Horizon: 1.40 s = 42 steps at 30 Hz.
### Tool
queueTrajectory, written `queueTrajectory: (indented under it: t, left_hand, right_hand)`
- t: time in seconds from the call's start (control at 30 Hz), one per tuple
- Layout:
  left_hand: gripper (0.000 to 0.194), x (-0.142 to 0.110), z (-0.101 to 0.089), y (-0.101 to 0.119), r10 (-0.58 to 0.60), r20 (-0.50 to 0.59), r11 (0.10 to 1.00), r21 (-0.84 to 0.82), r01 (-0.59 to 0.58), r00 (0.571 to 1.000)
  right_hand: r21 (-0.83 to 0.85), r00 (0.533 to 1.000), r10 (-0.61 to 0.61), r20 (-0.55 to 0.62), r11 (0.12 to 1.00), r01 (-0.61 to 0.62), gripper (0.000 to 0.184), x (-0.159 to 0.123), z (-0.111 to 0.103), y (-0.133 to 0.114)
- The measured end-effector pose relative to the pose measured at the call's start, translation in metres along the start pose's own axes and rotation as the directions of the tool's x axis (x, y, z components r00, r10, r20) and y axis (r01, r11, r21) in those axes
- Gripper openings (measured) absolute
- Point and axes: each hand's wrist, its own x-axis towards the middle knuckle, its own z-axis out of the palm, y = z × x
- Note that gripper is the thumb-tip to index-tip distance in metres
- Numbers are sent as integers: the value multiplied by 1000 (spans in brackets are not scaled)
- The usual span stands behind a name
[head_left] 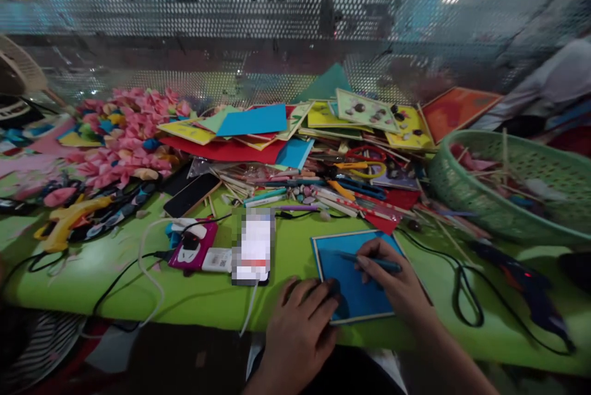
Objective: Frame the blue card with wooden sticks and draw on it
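A blue square card (355,290) with pale stick edging lies on the green table before me. My right hand (388,272) grips a dark blue pen (376,261), its tip pointing left over the upper part of the card. Resting at the card's lower left edge, my left hand (302,321) has its fingers slightly bent and spread, with nothing visible in them. Left of the card lies a phone (253,247) with a lit screen and a white cable.
A purple power strip (194,250) and a yellow glue gun (74,219) lie leftward. Behind are pink paper pieces (133,130), stacked coloured cards (258,121) and scissors (369,168). A green basket (466,198) and a dark glue gun (526,287) with its cord are rightward.
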Motion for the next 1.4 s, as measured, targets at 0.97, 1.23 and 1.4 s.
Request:
queueTrajectory:
  t: [0.97,1.23,1.4]
  left_hand:
    - [37,20,-14,13,-3,172,999,52,-6,985]
    - [37,18,-15,14,-20,183,999,49,12,983]
    - [36,14,-15,12,-21,135,1000,11,19,991]
  right_hand:
    - [284,970,53,-236,959,17,17,-61,-48,39]
    - [189,975,53,-217,982,-11,16,-33,-40,28]
    - [181,979,67,-192,983,-32,16,-21,-35,26]
